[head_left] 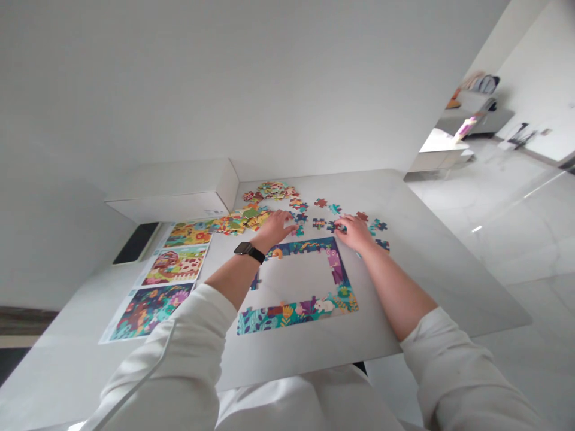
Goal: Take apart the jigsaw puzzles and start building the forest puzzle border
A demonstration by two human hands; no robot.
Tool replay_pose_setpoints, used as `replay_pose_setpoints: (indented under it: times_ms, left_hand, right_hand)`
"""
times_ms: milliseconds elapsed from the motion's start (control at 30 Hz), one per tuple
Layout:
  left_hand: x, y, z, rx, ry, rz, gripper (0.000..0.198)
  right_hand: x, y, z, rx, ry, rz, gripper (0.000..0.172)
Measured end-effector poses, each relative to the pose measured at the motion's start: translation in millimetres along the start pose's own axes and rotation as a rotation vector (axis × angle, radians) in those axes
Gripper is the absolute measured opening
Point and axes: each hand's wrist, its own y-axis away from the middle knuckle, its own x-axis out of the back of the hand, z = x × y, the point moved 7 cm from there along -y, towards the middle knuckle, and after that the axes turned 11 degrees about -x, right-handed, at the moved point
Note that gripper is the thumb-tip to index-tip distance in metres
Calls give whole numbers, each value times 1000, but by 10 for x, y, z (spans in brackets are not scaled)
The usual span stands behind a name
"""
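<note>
Joined border pieces form a puzzle frame (287, 315) on the table, with bare tabletop inside it; my left forearm hides part of its left side. Beyond its top edge lie loose dark blue and teal pieces (318, 223). My left hand (277, 226) rests near the left ones, fingers apart, holding nothing I can see. My right hand (353, 232) is at the right ones, its fingertips closed on a dark blue piece (341, 227). A yellow and green heap of pieces (238, 221) lies left of my left hand.
A picture sheet (153, 308) with three printed scenes lies at the left, beside a dark phone (136, 243). A white box (175, 191) stands at the back left against the wall. Another pile of pieces (274, 190) is at the back. Reddish pieces (320, 202) lie at the back right.
</note>
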Motion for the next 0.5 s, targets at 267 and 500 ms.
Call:
replay_pose_setpoints:
  times_ms: [267, 500]
  left_hand:
    - [-168, -421, -97, 1, -132, -63, 62]
    - [-213, -554, -248, -1, -200, -144, 68]
  right_hand:
    - [-19, -8, -13, 23, -10, 52, 25]
    - [-11, 4, -11, 33, -37, 69, 24]
